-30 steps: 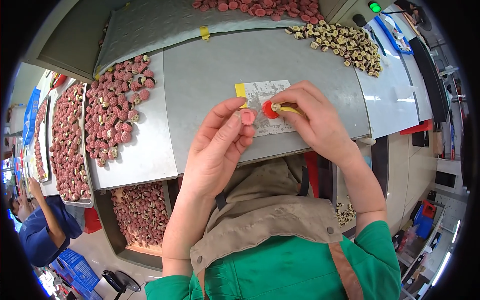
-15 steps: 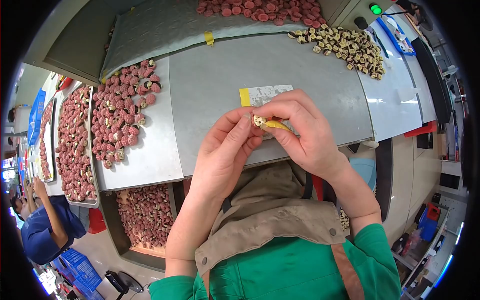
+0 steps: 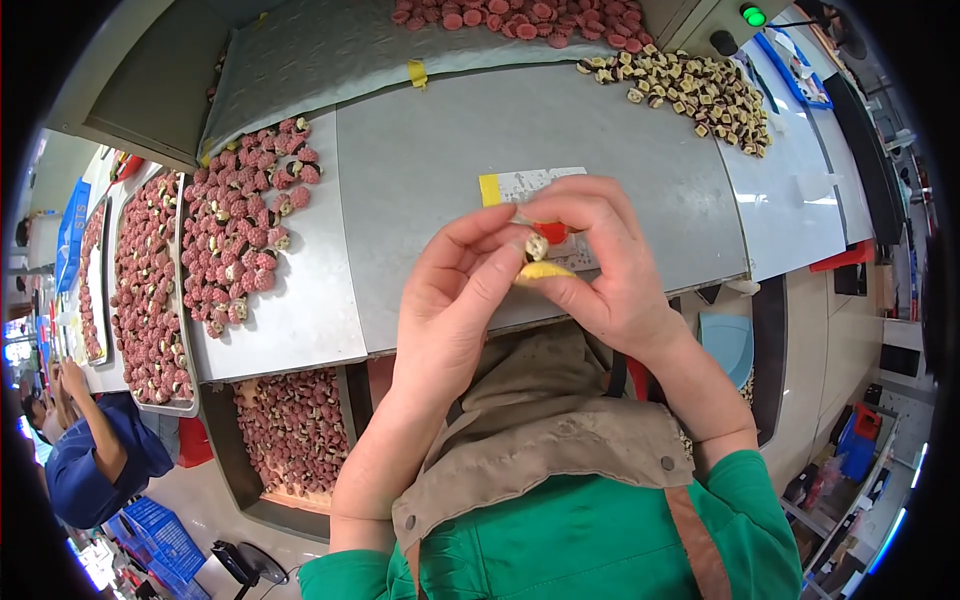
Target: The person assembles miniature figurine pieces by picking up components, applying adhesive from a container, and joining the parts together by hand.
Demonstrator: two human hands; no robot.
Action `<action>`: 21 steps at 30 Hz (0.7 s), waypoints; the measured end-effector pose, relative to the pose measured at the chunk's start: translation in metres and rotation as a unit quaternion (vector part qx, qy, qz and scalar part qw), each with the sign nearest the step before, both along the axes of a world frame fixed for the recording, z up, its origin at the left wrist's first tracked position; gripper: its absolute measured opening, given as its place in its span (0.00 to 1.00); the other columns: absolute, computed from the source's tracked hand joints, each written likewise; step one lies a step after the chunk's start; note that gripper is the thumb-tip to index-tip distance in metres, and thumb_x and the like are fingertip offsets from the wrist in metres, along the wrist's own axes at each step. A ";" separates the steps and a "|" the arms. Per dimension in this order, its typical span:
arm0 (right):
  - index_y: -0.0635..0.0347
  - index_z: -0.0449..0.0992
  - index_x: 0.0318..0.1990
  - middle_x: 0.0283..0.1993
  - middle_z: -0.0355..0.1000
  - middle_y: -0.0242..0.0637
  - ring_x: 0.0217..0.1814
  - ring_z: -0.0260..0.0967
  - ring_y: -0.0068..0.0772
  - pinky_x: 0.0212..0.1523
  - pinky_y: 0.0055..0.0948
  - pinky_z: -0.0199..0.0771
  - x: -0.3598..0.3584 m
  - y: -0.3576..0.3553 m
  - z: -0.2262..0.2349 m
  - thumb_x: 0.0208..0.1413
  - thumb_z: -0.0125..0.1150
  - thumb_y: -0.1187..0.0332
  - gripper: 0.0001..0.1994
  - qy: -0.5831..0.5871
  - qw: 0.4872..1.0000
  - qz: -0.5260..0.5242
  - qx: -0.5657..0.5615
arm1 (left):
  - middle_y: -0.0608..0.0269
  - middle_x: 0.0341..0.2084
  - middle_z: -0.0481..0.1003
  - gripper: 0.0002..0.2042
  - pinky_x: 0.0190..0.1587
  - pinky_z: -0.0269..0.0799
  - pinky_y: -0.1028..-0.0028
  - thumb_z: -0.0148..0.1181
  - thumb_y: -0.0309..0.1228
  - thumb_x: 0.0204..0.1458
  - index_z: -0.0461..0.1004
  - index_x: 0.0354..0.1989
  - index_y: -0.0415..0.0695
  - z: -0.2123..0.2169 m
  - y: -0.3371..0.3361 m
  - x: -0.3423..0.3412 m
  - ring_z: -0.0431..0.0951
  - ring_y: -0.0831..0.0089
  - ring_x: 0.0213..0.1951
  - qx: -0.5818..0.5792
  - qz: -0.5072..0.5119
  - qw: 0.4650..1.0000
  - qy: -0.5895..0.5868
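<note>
My left hand (image 3: 455, 285) pinches a small cream-and-dark piece (image 3: 537, 246) between thumb and fingers, above the grey table's near edge. My right hand (image 3: 620, 265) closes round the same piece from the other side. A yellow finger cover (image 3: 543, 271) sits on my right thumb, just under the piece. An orange-red cover (image 3: 550, 232) shows among my right fingers, behind it. My fingers hide part of the piece, so I cannot tell whether a pink shell is on it. Beneath my hands lies a white sheet (image 3: 535, 182) with a yellow strip.
Pink raspberry-shaped shells (image 3: 520, 18) lie at the back, cream-and-dark blocks (image 3: 700, 95) at the back right. Pink pieces with cream-and-dark parts (image 3: 240, 220) cover the left side, a tray (image 3: 155, 290) and an open drawer (image 3: 295, 430). A co-worker (image 3: 95, 450) stands far left.
My fingers have shifted around the piece, and it has turned and moved slightly right. The orange-red cover shows more now. My right thumb has dropped a little lower.
</note>
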State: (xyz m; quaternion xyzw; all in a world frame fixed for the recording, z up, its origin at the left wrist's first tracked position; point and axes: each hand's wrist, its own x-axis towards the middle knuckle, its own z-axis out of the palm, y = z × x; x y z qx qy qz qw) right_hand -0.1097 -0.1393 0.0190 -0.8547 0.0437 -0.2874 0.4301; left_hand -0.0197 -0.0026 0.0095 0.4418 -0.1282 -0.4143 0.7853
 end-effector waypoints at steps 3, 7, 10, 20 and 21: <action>0.59 0.73 0.43 0.48 0.67 0.38 0.51 0.65 0.36 0.49 0.31 0.70 0.001 -0.004 -0.001 0.48 0.66 0.70 0.14 0.007 0.999 0.035 -0.008 | 0.58 0.44 0.73 0.24 0.51 0.68 0.75 0.55 0.24 0.56 0.57 0.61 0.38 0.007 0.002 0.001 0.73 0.75 0.47 -0.008 -0.028 0.999 0.026; 0.58 0.75 0.40 0.46 0.68 0.37 0.49 0.67 0.36 0.48 0.31 0.70 0.000 -0.008 -0.005 0.44 0.67 0.74 0.13 -0.002 0.999 0.049 -0.006 | 0.57 0.41 0.73 0.27 0.49 0.69 0.76 0.56 0.22 0.55 0.53 0.62 0.38 0.013 -0.005 -0.011 0.73 0.75 0.45 0.041 -0.017 0.999 -0.023; 0.58 0.74 0.37 0.43 0.69 0.36 0.46 0.68 0.36 0.45 0.30 0.71 0.000 -0.011 -0.005 0.42 0.67 0.76 0.13 -0.007 0.999 0.046 0.002 | 0.59 0.39 0.72 0.27 0.48 0.69 0.77 0.57 0.21 0.53 0.55 0.61 0.37 0.006 -0.009 -0.020 0.73 0.77 0.43 0.046 0.003 0.991 -0.123; 0.58 0.73 0.38 0.38 0.71 0.36 0.43 0.68 0.40 0.44 0.34 0.70 -0.002 -0.012 -0.006 0.42 0.66 0.74 0.13 -0.015 0.998 0.042 -0.034 | 0.62 0.37 0.72 0.23 0.46 0.69 0.78 0.56 0.21 0.53 0.58 0.58 0.37 0.006 -0.011 -0.023 0.72 0.79 0.41 0.060 0.008 0.986 -0.157; 0.58 0.73 0.38 0.38 0.71 0.36 0.43 0.68 0.40 0.44 0.34 0.70 -0.003 -0.012 -0.002 0.42 0.66 0.74 0.13 -0.019 0.998 0.039 -0.041 | 0.63 0.37 0.72 0.22 0.46 0.69 0.78 0.56 0.21 0.54 0.59 0.58 0.38 0.008 -0.006 -0.022 0.73 0.79 0.41 0.058 0.013 0.986 -0.153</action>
